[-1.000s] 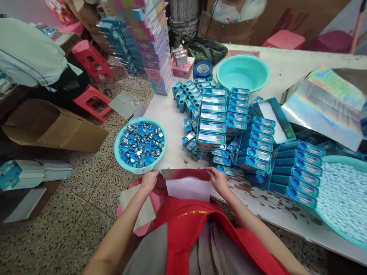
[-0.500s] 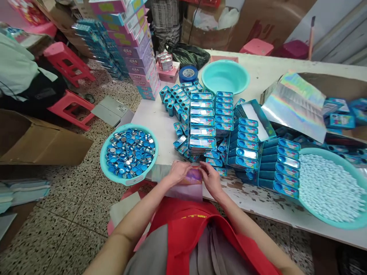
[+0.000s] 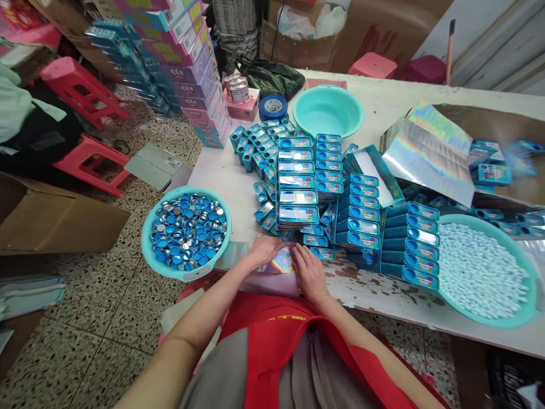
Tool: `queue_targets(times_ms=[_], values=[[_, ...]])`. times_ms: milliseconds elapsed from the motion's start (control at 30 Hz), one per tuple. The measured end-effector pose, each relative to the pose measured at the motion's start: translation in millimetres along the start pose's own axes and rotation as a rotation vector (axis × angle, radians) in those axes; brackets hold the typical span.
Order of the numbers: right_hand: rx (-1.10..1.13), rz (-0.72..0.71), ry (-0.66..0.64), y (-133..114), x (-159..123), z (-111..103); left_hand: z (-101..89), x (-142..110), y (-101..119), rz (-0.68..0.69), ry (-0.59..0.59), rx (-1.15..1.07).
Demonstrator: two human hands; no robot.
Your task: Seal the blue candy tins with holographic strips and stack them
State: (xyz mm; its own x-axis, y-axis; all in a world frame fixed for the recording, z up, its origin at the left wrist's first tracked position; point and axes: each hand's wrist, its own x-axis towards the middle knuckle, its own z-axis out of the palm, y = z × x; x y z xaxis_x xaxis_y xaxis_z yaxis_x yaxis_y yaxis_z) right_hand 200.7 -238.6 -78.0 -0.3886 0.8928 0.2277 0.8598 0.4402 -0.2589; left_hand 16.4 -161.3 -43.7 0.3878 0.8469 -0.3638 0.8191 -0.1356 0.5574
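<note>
My left hand and my right hand press side by side on a shiny holographic card sheet lying at the near edge of the white table. Their fingers lie fairly flat on the sheet, apart from each other by a narrow gap. Just beyond my hands stand stacks of small blue tins. A teal basin of blue and silver caps sits to the left of my left hand.
A teal basin of pale pellets stands at the right. An empty teal basin and blue tape roll sit at the back. A holographic sheet covers a carton. Pink stools, boxes and a seated person are on the left.
My hands came together from the sheet's two corners to its middle and now press it down on the table edge. The view shifted left and forward.
</note>
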Motion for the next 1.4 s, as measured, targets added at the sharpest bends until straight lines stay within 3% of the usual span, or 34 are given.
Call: queue_targets(times_ms=[300, 600, 733, 867, 933, 1067, 1200, 1333, 1400], values=[[-0.023, 0.017, 0.02, -5.5, 5.3, 4.2, -7.1, 1.2, 7.5, 0.031, -0.073, 0.126], [0.163, 0.083, 0.131, -7.6, 5.0, -11.4, -1.7, 5.7, -0.6, 0.025, -0.022, 0.076], [0.19, 0.052, 0.112, -6.5, 17.5, -36.9, 3.2, 8.1, -3.7, 0.015, 0.002, 0.143], [0.181, 0.009, 0.107, -0.8, 26.4, -76.9, 12.8, 8.3, -8.9, 0.18, 0.06, 0.218], [0.194, 0.015, 0.137, 3.8, 30.5, -94.8, 17.6, 6.9, -11.7, 0.232, 0.153, 0.237], [0.276, 0.093, 0.164, 11.9, 38.6, -115.9, 20.6, -0.7, -17.1, 0.207, 0.403, 0.169], [0.38, 0.19, 0.163, 12.1, 46.2, -128.3, 2.8, -21.8, -11.1, 0.184, 0.533, 0.12], [0.467, 0.166, 0.146, 2.8, 58.3, -150.0, -35.9, -50.9, 27.2, 0.269, 0.751, -0.306], [0.501, 0.134, 0.137, -3.6, 66.7, -162.9, -54.3, -59.4, 52.2, 0.335, 0.651, -0.525]])
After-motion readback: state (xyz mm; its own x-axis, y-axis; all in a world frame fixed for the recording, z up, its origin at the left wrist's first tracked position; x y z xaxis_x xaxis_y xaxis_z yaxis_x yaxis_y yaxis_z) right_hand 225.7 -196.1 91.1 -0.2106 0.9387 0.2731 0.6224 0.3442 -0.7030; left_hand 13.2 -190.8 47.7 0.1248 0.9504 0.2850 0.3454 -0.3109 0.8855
